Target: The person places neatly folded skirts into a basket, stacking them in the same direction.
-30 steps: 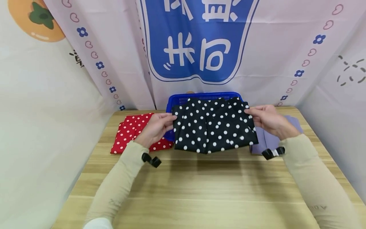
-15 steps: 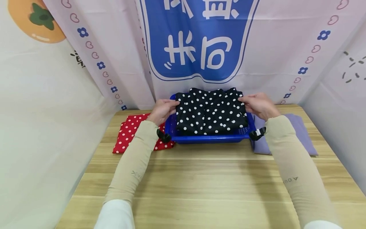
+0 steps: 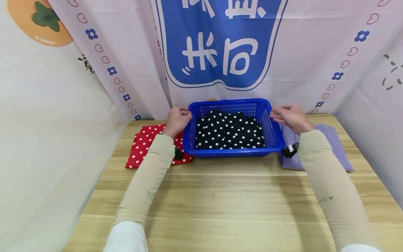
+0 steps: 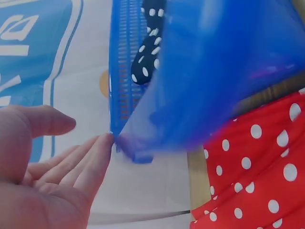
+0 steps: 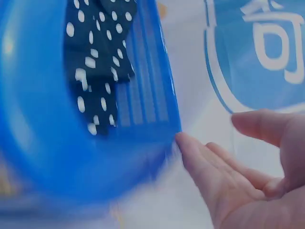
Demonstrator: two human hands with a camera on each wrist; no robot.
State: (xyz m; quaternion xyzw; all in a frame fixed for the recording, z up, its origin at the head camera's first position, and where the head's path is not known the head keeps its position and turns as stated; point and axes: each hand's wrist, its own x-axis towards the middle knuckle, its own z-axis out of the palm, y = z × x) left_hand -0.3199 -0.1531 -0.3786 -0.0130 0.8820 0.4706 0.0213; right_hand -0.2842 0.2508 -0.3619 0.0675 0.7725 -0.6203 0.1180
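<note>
Head view, clock centred on basket, 12 = far side. Black cloth [image 3: 230, 131] is lying inside the basket [image 3: 233, 153], white dots showing, back mesh wall standing visible past its 12 edge. Left hand [image 3: 178, 120] is hovering at 10 o'clock, just off the rim: gripping nothing, fingers reaching out, thumb standing apart in left wrist view. Right hand [image 3: 292, 118] is mirroring it at about 2–3 o'clock: also gripping nothing, thumb spreading away from the fingers. In both wrist views a fingertip is meeting the rim edge; can't tell whether it's touching or just overlapping.

Red cloth [image 3: 136, 150], white-dotted, is lying folded at 8–9 o'clock, left forearm partly covering it. Purple cloth [image 3: 337, 147] is lying folded at 3–4 o'clock, right forearm crossing over it. Can't tell if either is touching the basket. All are sitting on the wood table [image 3: 226, 203], its bare front running out toward 6. Backdrop with blue panel [image 3: 220, 29] is hanging at 12.
</note>
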